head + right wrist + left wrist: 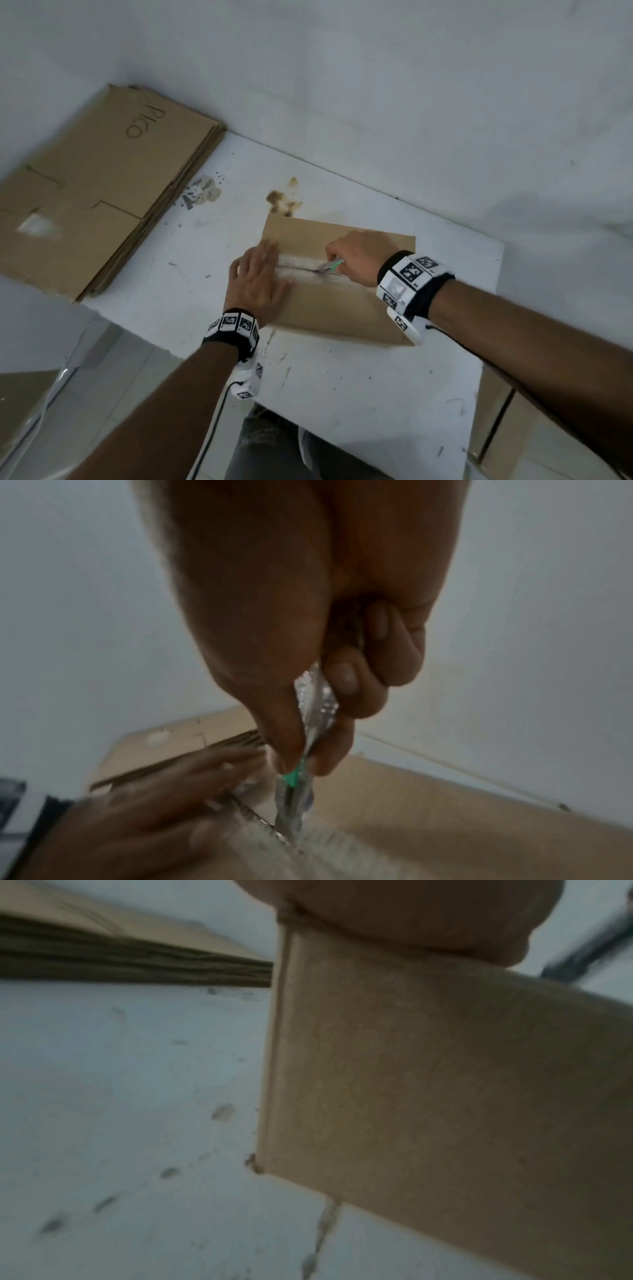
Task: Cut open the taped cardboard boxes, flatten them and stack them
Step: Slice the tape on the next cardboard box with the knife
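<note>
A taped brown cardboard box (342, 308) (428, 1083) (445, 826) stands on the white table (342, 394). Clear tape (298, 262) runs along its top seam. My left hand (260, 284) (154, 804) presses flat on the box's left end, fingers straight. My right hand (356, 257) (308, 642) grips a utility knife (330, 266) (294, 799) with a clear body and green slider. Its blade sits in the taped seam, near the middle of the box top. A stack of flattened boxes (92, 195) (130, 958) (178, 748) lies at the table's far left.
Brown stains (282, 202) and grey marks (202, 192) spot the table behind the box. A white wall (376, 85) stands close behind. More cardboard boxes (507, 428) sit on the floor at the lower right. My grey trousers (263, 445) show at the near edge.
</note>
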